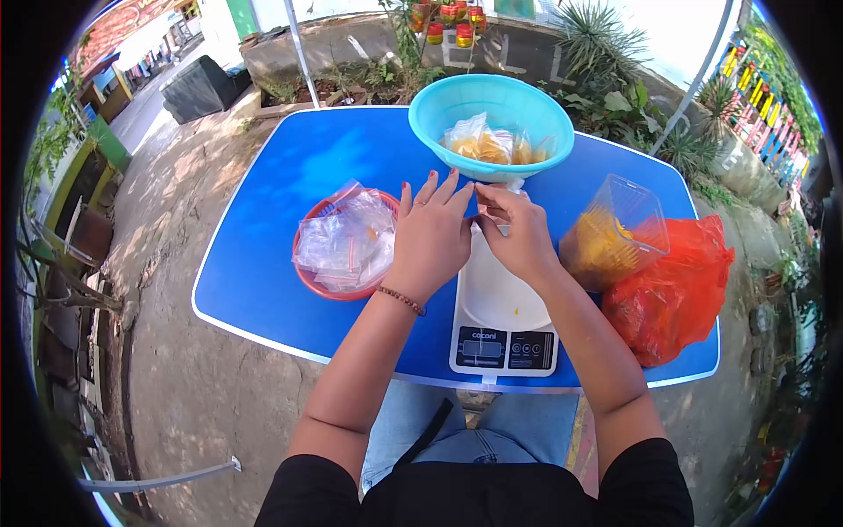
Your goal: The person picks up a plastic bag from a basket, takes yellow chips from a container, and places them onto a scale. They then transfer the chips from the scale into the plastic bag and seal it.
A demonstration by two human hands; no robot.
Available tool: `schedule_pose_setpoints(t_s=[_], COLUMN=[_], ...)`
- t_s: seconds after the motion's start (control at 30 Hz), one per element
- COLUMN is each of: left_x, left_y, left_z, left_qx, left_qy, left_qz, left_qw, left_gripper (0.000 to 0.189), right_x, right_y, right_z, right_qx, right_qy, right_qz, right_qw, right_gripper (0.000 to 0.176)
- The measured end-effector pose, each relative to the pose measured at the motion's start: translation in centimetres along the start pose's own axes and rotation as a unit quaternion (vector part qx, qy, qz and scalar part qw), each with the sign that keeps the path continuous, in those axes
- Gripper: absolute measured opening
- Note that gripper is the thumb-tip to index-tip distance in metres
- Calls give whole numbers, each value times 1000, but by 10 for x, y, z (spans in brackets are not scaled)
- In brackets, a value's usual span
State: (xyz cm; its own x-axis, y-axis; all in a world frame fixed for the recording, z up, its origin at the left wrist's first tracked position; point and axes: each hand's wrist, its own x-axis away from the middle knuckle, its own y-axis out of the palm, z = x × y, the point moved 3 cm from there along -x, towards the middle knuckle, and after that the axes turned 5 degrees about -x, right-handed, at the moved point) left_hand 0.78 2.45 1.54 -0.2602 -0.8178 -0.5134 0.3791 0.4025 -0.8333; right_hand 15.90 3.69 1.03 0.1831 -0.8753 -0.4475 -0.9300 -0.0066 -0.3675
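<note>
My left hand (pixel 435 233) is above the table, its outer fingers stretched out and its index finger and thumb meeting my right hand. My right hand (pixel 518 233) is closed in a pinch over the scale. A bit of a small clear plastic bag (pixel 513 185) shows past its knuckles; most of it is hidden by my hands. Below them is a white kitchen scale (pixel 505 351) with a round white pan (pixel 505 294) holding a small yellow crumb. Left of my hands, a red basket (pixel 309 279) holds empty clear zip bags (pixel 347 246).
A turquoise basin (pixel 430 132) with filled bags of yellow snacks (pixel 483 145) stands at the back. On the right are a clear square container (pixel 637 198) of yellow pieces (pixel 601 246) and a red plastic bag (pixel 672 294). The blue table (pixel 255 255) has a white edge.
</note>
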Motion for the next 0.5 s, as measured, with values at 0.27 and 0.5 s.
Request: schedule_pose_setpoints(t_s=[0.27,0.5], left_x=[85,105], left_y=[-73,-84], left_z=[-59,-95], left_qx=[-80,-80], left_qy=[-94,-165], left_qz=[49,-8], left_qw=[991,983], left_gripper=[45,39], right_x=[-9,-22], right_y=[95,164], right_z=[-53,-56], right_qx=[-6,255], right_qy=[-131,-136], right_qz=[-184,-319], right_qw=[974,902], right_gripper=[26,16])
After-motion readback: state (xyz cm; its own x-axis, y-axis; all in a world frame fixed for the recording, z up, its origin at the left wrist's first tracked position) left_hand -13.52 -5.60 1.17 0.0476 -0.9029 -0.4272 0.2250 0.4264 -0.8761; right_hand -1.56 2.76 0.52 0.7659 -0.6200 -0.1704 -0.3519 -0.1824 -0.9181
